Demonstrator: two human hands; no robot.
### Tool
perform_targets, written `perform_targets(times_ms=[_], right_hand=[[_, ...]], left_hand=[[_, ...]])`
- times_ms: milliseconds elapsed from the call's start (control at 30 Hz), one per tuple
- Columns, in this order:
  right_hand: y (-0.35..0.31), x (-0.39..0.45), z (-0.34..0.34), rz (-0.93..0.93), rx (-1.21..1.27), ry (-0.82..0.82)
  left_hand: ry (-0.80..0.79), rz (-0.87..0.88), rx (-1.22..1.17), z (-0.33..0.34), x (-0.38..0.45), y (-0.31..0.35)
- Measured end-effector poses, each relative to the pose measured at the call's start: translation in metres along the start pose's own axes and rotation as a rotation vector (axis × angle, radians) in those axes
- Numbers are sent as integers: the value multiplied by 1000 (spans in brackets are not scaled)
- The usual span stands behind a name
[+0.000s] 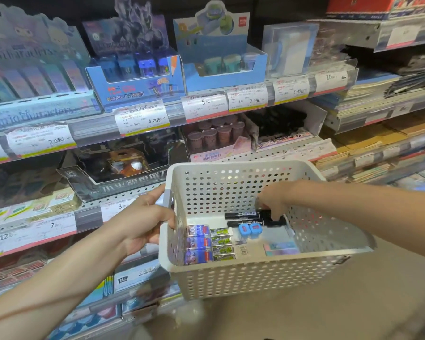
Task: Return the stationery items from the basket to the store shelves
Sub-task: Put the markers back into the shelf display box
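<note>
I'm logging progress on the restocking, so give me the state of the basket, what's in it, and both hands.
White perforated plastic basket: held up, tilted.
Black marker pens: lying in basket.
Two small blue sharpeners: in basket.
Blue-labelled packs: stacked at basket's left.
Left hand: gripping basket rim.
Right hand: reaching onto markers.

Fingertips hidden, shelf goods blurred

The right hand (271, 198) dips into the basket (255, 271), its fingertips lost behind black markers (249, 217); whether they pinch one cannot be told. Both forearms run off the frame's edges. Price labels (142, 119) and the display boxes (135, 79) blur beyond reading.
</note>
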State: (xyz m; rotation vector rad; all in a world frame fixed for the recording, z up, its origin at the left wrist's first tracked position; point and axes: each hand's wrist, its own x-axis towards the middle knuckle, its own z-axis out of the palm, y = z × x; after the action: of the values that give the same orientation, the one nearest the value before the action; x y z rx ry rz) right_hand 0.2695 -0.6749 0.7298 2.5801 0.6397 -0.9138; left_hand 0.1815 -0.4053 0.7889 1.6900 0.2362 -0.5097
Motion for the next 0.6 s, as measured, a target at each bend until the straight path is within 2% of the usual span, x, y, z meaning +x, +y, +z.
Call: perform_targets(times_ms=[167, 467, 600], right_hand=[[13, 9, 17, 65, -82, -60], [65, 11, 31, 87, -317, 81], [93, 10, 33, 26, -361, 124]], left_hand=[[21, 3, 13, 12, 1, 1], [71, 18, -89, 71, 9, 18], [66, 28, -115, 101, 13, 25]])
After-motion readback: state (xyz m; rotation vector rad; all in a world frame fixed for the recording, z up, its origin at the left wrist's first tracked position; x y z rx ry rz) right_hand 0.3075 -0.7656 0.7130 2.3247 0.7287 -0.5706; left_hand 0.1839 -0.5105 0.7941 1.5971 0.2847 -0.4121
